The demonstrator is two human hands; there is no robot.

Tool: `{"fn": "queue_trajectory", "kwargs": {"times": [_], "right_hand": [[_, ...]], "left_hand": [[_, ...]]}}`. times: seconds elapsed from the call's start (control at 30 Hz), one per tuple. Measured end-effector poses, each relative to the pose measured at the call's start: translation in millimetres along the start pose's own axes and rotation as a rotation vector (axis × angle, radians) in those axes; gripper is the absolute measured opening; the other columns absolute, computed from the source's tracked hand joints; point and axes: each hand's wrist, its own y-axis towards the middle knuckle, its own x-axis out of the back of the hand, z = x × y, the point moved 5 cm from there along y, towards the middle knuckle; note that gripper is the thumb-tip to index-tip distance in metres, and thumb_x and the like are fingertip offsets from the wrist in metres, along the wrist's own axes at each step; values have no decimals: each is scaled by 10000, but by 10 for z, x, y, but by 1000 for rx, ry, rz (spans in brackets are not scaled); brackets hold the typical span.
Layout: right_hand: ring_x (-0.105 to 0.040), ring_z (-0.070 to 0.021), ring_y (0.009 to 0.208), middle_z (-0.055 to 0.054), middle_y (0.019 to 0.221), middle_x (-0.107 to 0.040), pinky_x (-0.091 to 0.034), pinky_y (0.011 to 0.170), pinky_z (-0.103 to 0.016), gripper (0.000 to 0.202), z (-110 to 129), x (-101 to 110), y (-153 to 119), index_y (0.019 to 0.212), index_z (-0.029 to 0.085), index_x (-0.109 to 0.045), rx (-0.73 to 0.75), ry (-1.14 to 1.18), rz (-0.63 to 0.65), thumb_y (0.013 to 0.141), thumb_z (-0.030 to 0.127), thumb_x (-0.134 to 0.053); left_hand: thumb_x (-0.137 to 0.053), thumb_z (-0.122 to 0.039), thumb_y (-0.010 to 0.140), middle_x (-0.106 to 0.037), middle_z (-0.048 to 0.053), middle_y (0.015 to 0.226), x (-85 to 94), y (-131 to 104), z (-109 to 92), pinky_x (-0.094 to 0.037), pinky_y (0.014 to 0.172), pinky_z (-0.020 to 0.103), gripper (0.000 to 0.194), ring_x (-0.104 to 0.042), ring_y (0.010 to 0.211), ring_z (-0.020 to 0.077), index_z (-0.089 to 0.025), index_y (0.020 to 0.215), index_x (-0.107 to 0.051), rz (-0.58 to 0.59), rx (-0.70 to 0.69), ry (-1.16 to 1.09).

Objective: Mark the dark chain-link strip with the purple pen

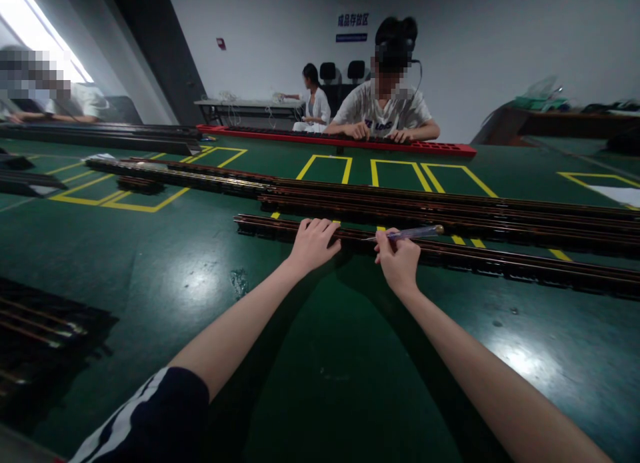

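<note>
A long dark rail [480, 258] lies across the green table [195, 249] in front of me. My left hand [314, 245] rests on the rail near its left end, fingers spread over its top. In my right hand [399, 259] is a clear pen-like tool [415, 233] with a gold-coloured end, held between thumb and fingers. Its thin tip points left, at the rail, a little to the right of my left hand. Whether the tip touches the rail is too small to tell.
Behind the rail lies a bundle of similar dark rails [450, 208]. More rails [45, 316] are stacked at the left. Across the table, a person [387, 109] works at a red tray [450, 148]. Others sit farther back and at the far left.
</note>
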Motion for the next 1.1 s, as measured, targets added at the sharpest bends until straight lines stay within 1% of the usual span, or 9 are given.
{"fn": "queue_trajectory", "kwargs": {"times": [0.2, 0.47, 0.63, 0.9, 1.1], "right_hand": [[-564, -154, 438, -18, 487, -573, -431, 481, -258, 349, 12, 26, -2, 577, 202, -523, -11, -8, -26, 852, 417, -499], [-578, -166, 469, -30, 516, -580, -429, 482, -262, 357, -12, 0, 6, 600, 203, -521, -17, 22, 7, 845, 461, -498], [-566, -162, 446, -23, 496, -569, -431, 482, -270, 347, 0, 0, 3, 590, 206, -511, -22, 33, 21, 843, 442, -493], [-551, -154, 425, -5, 476, -549, -433, 488, -273, 322, 1, -2, 1, 590, 209, -503, -31, 49, 35, 844, 407, -496], [-548, -150, 411, -4, 476, -555, -441, 491, -276, 329, 13, 2, 0, 590, 209, -502, -32, 57, 38, 848, 412, -497]], "left_hand": [[-457, -315, 906, -671, 91, 1128, -12, 3, 10, -395, 960, 437, 322, -594, 1042, 247, -179, 1160, -600, 4, 5, -7], [-458, -315, 899, -675, 89, 1111, -18, 3, 5, -398, 940, 436, 326, -593, 1027, 255, -175, 1153, -607, -3, -2, 14], [-472, -319, 892, -678, 84, 1112, -14, 6, 5, -394, 938, 439, 317, -592, 1031, 261, -191, 1146, -612, 1, 9, 13], [-467, -363, 904, -671, 90, 1123, -14, 2, 16, -393, 946, 436, 338, -587, 1042, 257, -176, 1148, -608, 7, 11, -4], [-450, -342, 915, -668, 90, 1124, -20, 4, 15, -396, 941, 432, 324, -587, 1039, 256, -185, 1154, -603, 7, 13, 11]]}}
